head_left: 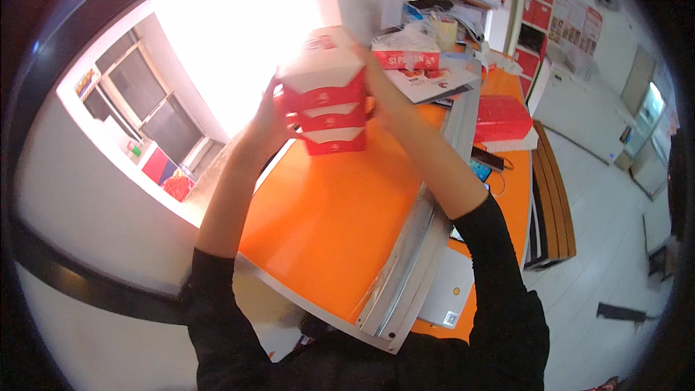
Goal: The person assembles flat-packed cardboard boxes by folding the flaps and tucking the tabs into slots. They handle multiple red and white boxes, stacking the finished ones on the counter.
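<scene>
Overall, orange counter (333,210); toward its far left edge, a stack (329,112) of three red boxes, stacking apparently done; resting or lifted, unclear. Left hand (275,117) and right hand (375,87) clamp its sides; release not yet done.

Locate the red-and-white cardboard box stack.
That stack is upper centre in the head view, between the left hand and right hand, toward the far end of the flat orange countertop.
</scene>
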The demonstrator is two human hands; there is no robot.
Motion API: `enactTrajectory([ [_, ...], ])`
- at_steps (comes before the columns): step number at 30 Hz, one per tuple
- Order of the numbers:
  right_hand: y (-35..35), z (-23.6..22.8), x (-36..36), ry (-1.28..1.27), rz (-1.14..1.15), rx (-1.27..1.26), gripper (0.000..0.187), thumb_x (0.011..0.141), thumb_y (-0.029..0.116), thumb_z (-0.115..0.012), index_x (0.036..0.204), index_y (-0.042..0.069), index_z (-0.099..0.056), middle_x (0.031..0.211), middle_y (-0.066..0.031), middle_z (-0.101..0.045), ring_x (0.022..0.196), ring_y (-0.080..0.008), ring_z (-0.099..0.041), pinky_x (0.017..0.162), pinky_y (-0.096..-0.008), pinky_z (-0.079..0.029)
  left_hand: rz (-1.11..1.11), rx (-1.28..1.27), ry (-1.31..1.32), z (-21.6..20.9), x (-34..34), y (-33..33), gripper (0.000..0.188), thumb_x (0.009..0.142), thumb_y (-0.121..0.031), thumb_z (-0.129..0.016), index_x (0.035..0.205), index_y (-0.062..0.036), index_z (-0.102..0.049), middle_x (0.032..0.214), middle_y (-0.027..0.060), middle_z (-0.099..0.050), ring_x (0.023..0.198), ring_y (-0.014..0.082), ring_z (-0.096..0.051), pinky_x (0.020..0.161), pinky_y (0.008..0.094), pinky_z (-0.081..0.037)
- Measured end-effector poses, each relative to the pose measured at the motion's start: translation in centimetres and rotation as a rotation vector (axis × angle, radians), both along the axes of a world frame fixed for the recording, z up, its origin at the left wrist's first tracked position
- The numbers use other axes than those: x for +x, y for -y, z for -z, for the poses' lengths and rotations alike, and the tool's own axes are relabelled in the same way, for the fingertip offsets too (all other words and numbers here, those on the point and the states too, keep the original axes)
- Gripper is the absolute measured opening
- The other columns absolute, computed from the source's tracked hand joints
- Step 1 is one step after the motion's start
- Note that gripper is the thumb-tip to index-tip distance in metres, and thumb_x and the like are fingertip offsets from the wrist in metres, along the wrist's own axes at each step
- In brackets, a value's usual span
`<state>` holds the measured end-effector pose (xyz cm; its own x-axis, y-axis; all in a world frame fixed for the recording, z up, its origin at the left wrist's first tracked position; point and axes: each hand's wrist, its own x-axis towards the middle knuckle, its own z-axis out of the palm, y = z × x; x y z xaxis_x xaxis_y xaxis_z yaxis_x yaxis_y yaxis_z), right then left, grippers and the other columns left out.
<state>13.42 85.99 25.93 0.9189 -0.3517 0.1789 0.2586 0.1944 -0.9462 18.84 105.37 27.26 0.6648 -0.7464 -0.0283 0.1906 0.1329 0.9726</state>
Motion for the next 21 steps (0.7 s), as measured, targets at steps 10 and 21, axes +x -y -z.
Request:
enactTrajectory([
  [10,8.5,-1.8,-3.4,-0.078,-0.007,-0.008,0.09,0.072,0.084,-0.032,0.136,0.021,-0.04,0.136,-0.0055,-0.043,0.126,-0.0312,-0.035,0.095,-0.0662,-0.023,-0.386,-0.021,0.049,2.7,-3.4,12.5,0.105,0.074,-0.079,-0.039,0.144,-0.0095,-0.003,0.147,0.0164,-0.003,0.135,0.0369,-0.012,0.091,0.0703,-0.029],
  [21,11.4,3.8,-1.8,-0.075,0.387,-0.109,0.1,0.071,0.085,-0.03,0.134,0.008,-0.037,0.135,-0.0161,-0.038,0.121,-0.0326,-0.037,0.093,-0.0591,-0.031,-0.461,0.081,0.076,4.1,-2.7,12.3,0.105,0.079,-0.076,-0.035,0.144,-0.0029,0.003,0.147,0.0196,0.008,0.138,0.0345,-0.004,0.109,0.0447,-0.021],
])
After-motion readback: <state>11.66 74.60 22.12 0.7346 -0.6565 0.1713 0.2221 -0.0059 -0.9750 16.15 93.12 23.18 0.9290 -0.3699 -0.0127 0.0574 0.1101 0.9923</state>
